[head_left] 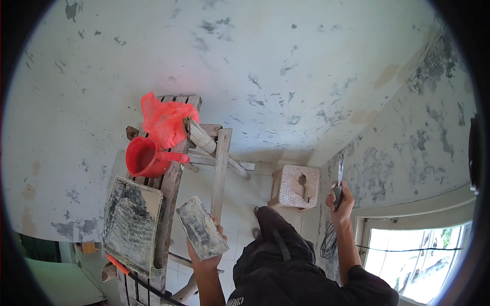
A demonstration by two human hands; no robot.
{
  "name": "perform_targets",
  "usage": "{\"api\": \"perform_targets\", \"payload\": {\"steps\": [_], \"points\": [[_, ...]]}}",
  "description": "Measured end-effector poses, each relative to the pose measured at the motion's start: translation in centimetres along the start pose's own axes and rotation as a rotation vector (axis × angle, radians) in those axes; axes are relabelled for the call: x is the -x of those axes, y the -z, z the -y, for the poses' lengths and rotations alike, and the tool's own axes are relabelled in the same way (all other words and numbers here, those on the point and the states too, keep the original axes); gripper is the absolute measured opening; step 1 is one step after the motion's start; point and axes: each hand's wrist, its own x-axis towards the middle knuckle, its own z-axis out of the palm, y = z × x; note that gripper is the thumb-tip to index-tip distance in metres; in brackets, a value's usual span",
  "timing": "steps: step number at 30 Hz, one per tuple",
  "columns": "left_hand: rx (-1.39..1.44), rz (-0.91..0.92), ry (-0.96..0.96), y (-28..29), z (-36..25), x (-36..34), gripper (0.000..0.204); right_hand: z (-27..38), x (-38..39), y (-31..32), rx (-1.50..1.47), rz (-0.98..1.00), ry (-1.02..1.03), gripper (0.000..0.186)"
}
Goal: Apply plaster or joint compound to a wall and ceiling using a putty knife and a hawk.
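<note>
My left hand is closed round the underside of a small rectangular plastering board, smeared with grey-white filler. Off to the right, my right hand grips a putty knife by its dark handle, the narrow blade pointing up toward the wall corner. Knife and board are well apart. Left of the board lies a larger shallow tray, coated with grey and pale filler, on a wooden plank bench.
A red dipper and a crumpled red plastic bag sit on the bench's far part. A woven-topped stool stands by the patchy wall. At right are a coiled black cable and a bright window.
</note>
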Motion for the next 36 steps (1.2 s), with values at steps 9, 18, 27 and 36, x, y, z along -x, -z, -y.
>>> {"api": "perform_targets", "payload": {"steps": [9,18,27,36], "points": [[-0.201,-0.013,0.117,-0.9,4.7,-3.1,0.059,1.1,7.8,6.9,-0.162,-0.284,0.074,0.035],[0.05,0.091,0.274,0.2,6.3,-17.9,0.035,4.0,9.7,5.6,-0.242,-0.671,0.099,0.035],[-0.264,-0.235,-0.252,-14.9,10.3,-31.2,0.026,10.7,-5.8,3.8,-0.106,-0.498,0.225,0.031],[-0.383,0.462,-0.616,-56.4,16.3,-38.1,0.043,48.8,-10.6,-16.8,0.153,-0.032,0.75,0.042]]}}
